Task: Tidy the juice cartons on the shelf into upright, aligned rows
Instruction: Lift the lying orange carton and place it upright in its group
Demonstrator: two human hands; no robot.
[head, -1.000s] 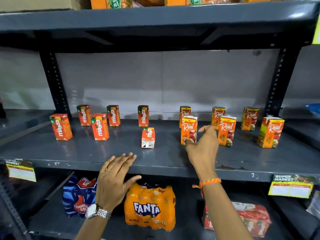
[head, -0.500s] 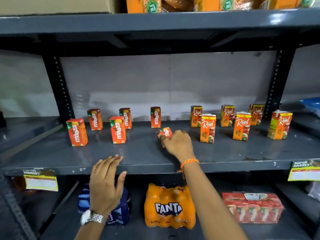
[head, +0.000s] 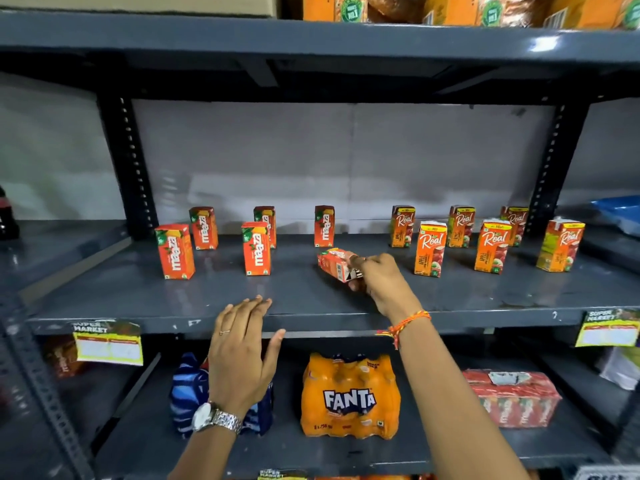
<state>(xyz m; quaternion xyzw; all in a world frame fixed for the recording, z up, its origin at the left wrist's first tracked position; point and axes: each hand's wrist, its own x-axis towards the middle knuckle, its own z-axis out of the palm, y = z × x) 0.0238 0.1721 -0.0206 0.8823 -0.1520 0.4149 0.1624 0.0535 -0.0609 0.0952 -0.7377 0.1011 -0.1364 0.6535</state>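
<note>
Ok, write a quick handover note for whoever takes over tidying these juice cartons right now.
Right hand: gripping the tipped Maaza carton, tilted on the middle shelf.
Left hand: open, empty, at the shelf's front edge.
Done: five Maaza cartons stand upright on the left, six Real cartons on the right.
Left: stand the held carton in the front Maaza row; square up the angled far-right Real carton.

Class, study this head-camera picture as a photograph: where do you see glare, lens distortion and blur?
Head view: glare sits as a bright patch on the upper shelf edge; the wide lens bows the shelf uprights outward and stretches the corners; the carton tipped in the right hand is slightly smeared, its print hard to read; the Fanta pack below reads sharp; the left hand is clear.
</note>
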